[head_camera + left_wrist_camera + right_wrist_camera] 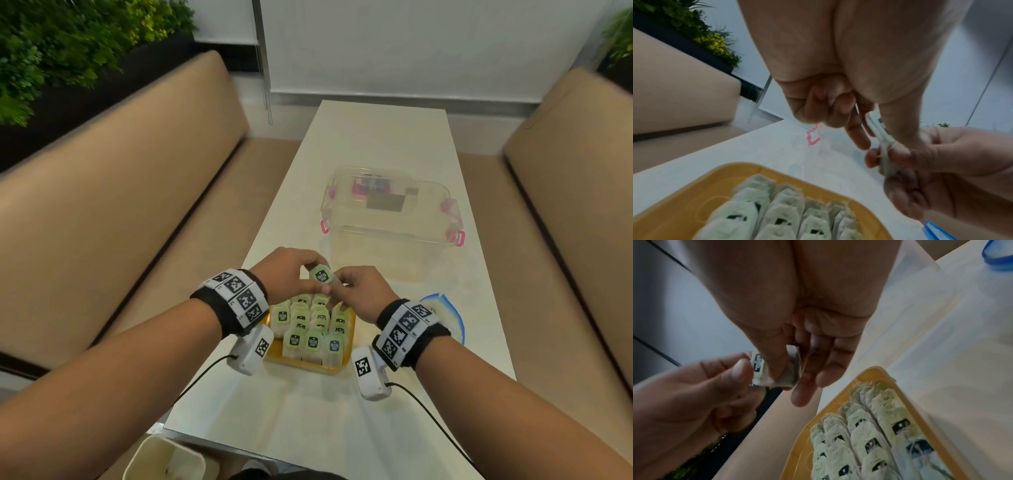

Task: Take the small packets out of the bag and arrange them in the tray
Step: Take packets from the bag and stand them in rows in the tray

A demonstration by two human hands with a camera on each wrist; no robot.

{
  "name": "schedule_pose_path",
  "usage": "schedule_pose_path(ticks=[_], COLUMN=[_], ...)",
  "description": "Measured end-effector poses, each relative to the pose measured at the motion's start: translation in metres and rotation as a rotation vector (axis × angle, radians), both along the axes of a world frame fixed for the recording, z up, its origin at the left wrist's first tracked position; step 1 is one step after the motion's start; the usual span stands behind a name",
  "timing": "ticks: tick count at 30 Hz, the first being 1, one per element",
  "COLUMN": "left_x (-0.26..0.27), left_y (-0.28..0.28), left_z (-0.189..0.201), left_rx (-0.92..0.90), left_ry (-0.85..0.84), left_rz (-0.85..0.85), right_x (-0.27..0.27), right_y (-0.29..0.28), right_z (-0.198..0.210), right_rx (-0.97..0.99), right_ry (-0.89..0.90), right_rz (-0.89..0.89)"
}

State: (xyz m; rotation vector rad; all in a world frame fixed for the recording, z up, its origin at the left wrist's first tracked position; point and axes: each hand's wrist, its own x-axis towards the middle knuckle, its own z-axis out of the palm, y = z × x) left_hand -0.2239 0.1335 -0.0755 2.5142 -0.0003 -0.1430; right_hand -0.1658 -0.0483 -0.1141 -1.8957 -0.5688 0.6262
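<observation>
Left hand (287,265): it is above the far edge of the tray; thumb and fingers (858,136) pinch the upper part of one small packet.
Right hand (363,291): it meets the left hand over the tray; its thumb and fingers (805,394) pinch the same packet from the other side.
Held packet (322,275): pale green with a dark label, lifted in the air between both hands, not touching the tray.
Tray (308,365): yellow, on the white bench (394,137), just under the hands.
Packets in tray (313,337): many pale green ones, standing in rows close together, the labels turned to the person.
Bag (448,308): clear with a blue edge, on the bench just right of the tray, partly hidden behind the right wrist; what is in it I cannot tell.
Clear box (390,212): with pink clips, further away on the bench, apart from the tray.
Sofas (120,192): beige, one on each side of the bench.
</observation>
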Motion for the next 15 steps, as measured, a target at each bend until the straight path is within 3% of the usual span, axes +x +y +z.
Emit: schedule_pose_path(ticks=[3,7,11,15], left_x=[-0.001,-0.004,-0.009,-0.011], left_y=[-0.004,0.004,0.017,0.02], left_z=[0.009,0.011,0.006,-0.011], left_rx=[0.071,0.182,0.435,0.657], left_ry=[-0.068,-0.031,0.172,0.501], left_rz=[-0.004,-0.015,-0.072,-0.182], right_x=[0.001,0.007,0.015,0.02], right_y=[0.002,0.002,-0.007,-0.019], right_z=[-0.001,-0.003,-0.009,-0.025], right_rx=[-0.025,-0.059,-0.047,-0.244], right_ry=[-0.009,-0.022,0.035,-0.064], right_rz=[-0.003,-0.008,-0.089,-0.128])
